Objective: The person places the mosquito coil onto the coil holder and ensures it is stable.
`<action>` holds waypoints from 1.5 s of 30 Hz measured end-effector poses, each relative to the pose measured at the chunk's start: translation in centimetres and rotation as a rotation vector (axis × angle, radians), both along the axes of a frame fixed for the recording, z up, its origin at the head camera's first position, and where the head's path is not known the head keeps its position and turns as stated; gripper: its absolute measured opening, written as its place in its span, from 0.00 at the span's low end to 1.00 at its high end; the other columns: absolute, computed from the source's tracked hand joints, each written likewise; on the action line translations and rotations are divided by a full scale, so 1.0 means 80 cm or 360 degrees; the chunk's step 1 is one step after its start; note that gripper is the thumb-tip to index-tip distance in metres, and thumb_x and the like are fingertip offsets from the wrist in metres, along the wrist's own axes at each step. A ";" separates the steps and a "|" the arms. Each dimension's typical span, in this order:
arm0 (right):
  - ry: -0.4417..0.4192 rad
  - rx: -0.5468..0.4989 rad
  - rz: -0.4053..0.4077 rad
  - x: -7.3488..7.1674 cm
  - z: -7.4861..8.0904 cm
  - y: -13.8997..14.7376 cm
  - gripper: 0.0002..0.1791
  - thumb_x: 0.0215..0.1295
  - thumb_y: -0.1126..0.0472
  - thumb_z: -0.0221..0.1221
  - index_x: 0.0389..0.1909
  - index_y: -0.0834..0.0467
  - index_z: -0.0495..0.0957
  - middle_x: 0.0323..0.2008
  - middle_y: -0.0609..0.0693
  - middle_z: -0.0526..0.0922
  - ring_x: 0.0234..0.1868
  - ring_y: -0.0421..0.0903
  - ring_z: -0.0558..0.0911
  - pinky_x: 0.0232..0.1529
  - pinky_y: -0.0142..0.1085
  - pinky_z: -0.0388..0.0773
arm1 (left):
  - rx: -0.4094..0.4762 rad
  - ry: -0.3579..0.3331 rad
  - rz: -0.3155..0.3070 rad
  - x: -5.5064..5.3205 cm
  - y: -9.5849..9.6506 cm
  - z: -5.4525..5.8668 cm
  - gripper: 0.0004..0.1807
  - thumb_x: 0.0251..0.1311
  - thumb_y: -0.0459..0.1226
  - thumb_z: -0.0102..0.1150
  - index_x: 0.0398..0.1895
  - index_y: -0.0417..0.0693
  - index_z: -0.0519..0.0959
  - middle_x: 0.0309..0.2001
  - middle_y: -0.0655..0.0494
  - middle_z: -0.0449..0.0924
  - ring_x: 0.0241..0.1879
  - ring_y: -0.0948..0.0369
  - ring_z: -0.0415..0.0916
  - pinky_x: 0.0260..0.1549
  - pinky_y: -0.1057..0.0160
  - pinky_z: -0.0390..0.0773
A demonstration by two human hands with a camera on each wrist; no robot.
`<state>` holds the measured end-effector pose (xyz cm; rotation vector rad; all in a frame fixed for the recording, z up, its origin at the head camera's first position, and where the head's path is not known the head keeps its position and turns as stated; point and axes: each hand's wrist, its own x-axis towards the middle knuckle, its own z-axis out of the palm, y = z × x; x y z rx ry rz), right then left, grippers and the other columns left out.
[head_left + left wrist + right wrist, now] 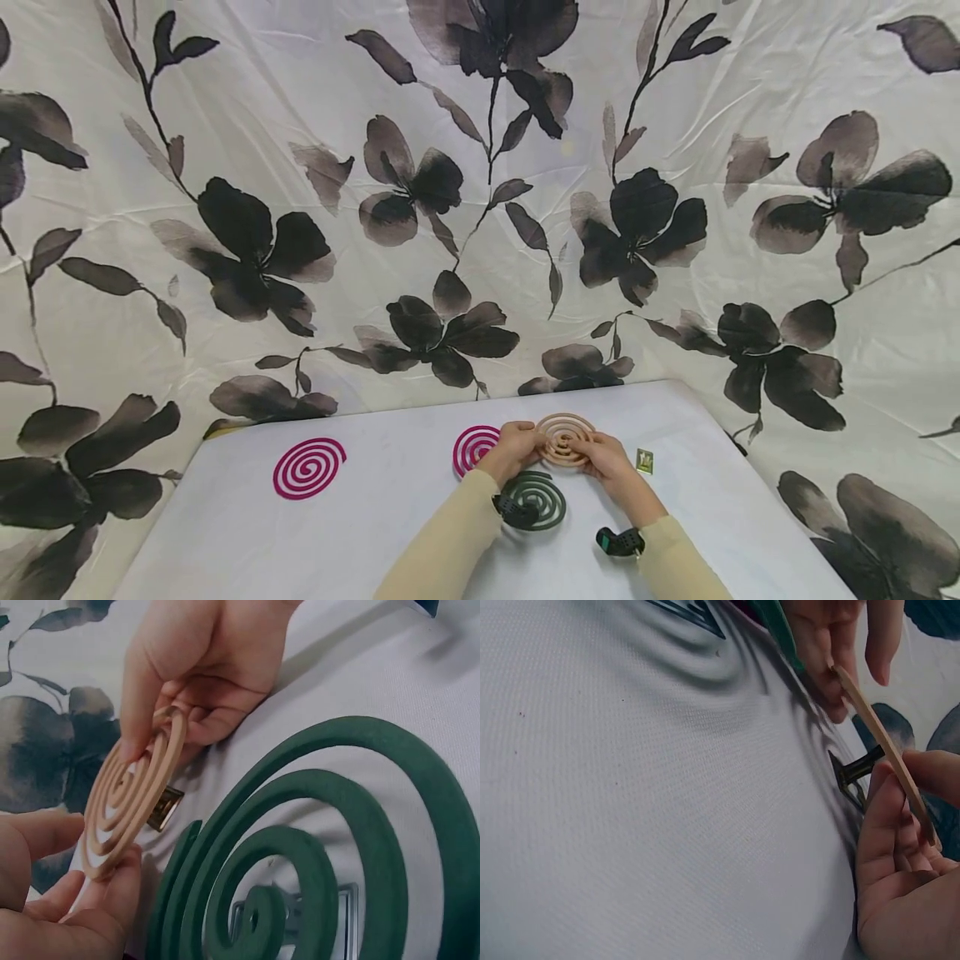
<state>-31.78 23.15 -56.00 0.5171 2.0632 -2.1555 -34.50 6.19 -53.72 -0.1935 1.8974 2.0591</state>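
Observation:
A tan mosquito coil (566,416) is held between both hands above the white table. My left hand (516,452) pinches its left rim, and my right hand (609,463) grips the opposite side with fingers and thumb. In the right wrist view the coil (885,742) shows edge-on. A small metal stand (847,778) sits close under it, its upright tab overlapping the coil. Just nearer than the hands, a green mosquito coil (562,504) lies raised over a metal stand (349,922), partly covered by the left wrist camera in the head view.
One magenta coil (480,450) lies behind my left hand, partly hidden by it. Another magenta coil (309,468) lies farther left on the table (390,533). A small gold metal piece (645,461) is right of my right hand. Floral cloth (525,292) hangs behind the table.

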 end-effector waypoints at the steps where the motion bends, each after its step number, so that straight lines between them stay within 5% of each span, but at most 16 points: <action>1: -0.0001 -0.0004 0.0000 0.001 0.000 0.000 0.23 0.65 0.63 0.62 0.56 0.71 0.70 0.32 0.51 0.80 0.27 0.39 0.77 0.27 0.30 0.75 | 0.0007 -0.0007 -0.0005 0.000 -0.001 0.000 0.29 0.55 0.23 0.61 0.60 0.24 0.66 0.47 0.37 0.75 0.38 0.57 0.77 0.40 0.61 0.81; 10: -0.0018 -0.0049 -0.0004 0.012 0.000 0.004 0.24 0.66 0.63 0.61 0.58 0.71 0.68 0.32 0.51 0.79 0.26 0.38 0.76 0.26 0.27 0.75 | 0.0053 -0.0096 -0.0001 0.003 -0.010 0.005 0.25 0.61 0.25 0.54 0.62 0.27 0.66 0.42 0.43 0.72 0.42 0.55 0.75 0.47 0.59 0.79; 22: 0.0013 -0.0033 0.0052 0.028 -0.001 0.009 0.19 0.65 0.66 0.61 0.53 0.71 0.71 0.31 0.54 0.82 0.29 0.41 0.79 0.26 0.28 0.75 | 0.0109 -0.0057 -0.0059 0.009 -0.026 0.009 0.23 0.64 0.23 0.50 0.62 0.25 0.67 0.50 0.37 0.74 0.47 0.53 0.75 0.52 0.55 0.76; 37: -0.0019 0.0039 0.0072 0.053 0.007 0.012 0.24 0.66 0.64 0.61 0.58 0.71 0.67 0.38 0.57 0.82 0.30 0.42 0.79 0.28 0.31 0.77 | 0.0025 -0.0038 -0.0161 0.027 -0.050 0.024 0.20 0.64 0.28 0.56 0.59 0.32 0.72 0.45 0.41 0.78 0.42 0.53 0.80 0.43 0.60 0.81; 45: -0.0027 0.0103 0.0105 0.072 0.011 0.011 0.24 0.66 0.61 0.61 0.57 0.69 0.68 0.40 0.58 0.82 0.28 0.43 0.80 0.27 0.32 0.78 | 0.0011 0.0060 -0.0243 0.038 -0.066 0.034 0.21 0.65 0.28 0.55 0.60 0.30 0.70 0.46 0.39 0.79 0.39 0.56 0.81 0.41 0.62 0.81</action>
